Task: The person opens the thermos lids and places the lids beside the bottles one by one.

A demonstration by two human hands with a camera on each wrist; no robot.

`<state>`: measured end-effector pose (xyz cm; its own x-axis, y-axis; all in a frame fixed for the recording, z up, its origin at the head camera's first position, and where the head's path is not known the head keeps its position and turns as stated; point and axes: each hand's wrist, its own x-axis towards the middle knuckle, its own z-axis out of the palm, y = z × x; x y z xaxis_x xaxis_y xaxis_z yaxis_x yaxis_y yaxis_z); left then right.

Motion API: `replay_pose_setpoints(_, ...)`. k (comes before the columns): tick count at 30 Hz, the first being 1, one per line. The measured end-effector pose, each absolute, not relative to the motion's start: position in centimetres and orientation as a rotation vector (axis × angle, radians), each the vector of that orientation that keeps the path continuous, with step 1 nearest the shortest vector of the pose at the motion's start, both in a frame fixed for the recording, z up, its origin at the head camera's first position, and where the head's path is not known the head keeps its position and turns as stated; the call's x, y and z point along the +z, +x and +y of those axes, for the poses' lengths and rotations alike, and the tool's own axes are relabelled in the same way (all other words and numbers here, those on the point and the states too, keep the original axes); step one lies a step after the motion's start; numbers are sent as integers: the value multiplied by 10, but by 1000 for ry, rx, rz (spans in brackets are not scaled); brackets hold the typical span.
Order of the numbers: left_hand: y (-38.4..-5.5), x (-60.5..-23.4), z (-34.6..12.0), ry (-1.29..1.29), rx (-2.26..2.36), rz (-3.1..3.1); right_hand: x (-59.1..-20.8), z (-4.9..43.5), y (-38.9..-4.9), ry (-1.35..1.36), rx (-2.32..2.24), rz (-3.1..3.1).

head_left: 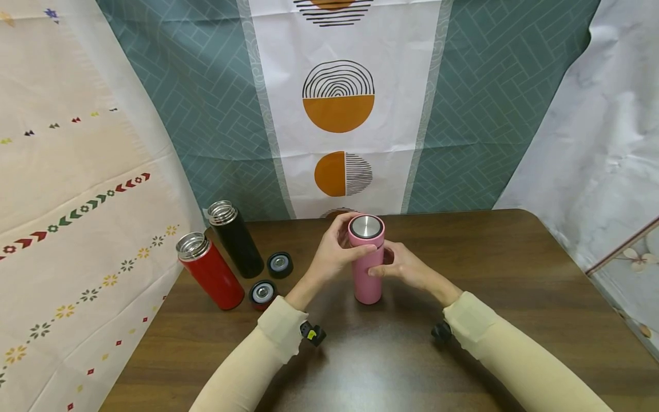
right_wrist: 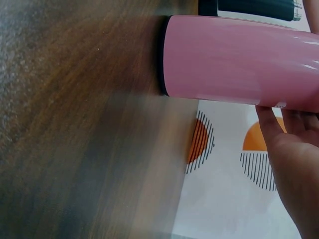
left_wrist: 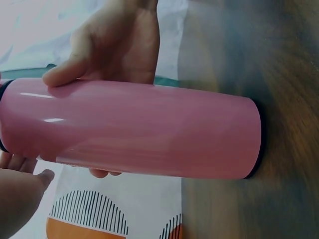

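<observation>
A pink thermos (head_left: 367, 280) stands upright on the table, its lid with a round silver top (head_left: 366, 227) in place. My left hand (head_left: 332, 252) grips it near the top, thumb across the front and fingers behind. From the right, my right hand (head_left: 409, 268) holds the body slightly lower, thumb on the front. The left wrist view shows the pink thermos (left_wrist: 149, 129) between both hands, its dark base against the wood. In the right wrist view the right hand's fingers (right_wrist: 294, 124) touch its side; the upper end is out of frame.
To the left stand an open red thermos (head_left: 213, 274) and an open black thermos (head_left: 238, 243), both with bare steel mouths. Beside them lie a black cap (head_left: 280, 264) and a dark cap with a red edge (head_left: 263, 293). A patterned cloth (head_left: 468, 114) hangs behind the wooden table (head_left: 504, 274).
</observation>
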<state>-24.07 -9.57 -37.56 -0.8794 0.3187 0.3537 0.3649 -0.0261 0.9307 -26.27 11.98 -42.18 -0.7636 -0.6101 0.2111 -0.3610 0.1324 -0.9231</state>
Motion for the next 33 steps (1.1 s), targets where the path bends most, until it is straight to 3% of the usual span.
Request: replay_pose_setpoints(33,-236,-354,-103,-757,-2133,-1801,-419,120,-263,-935,-1669,2173)
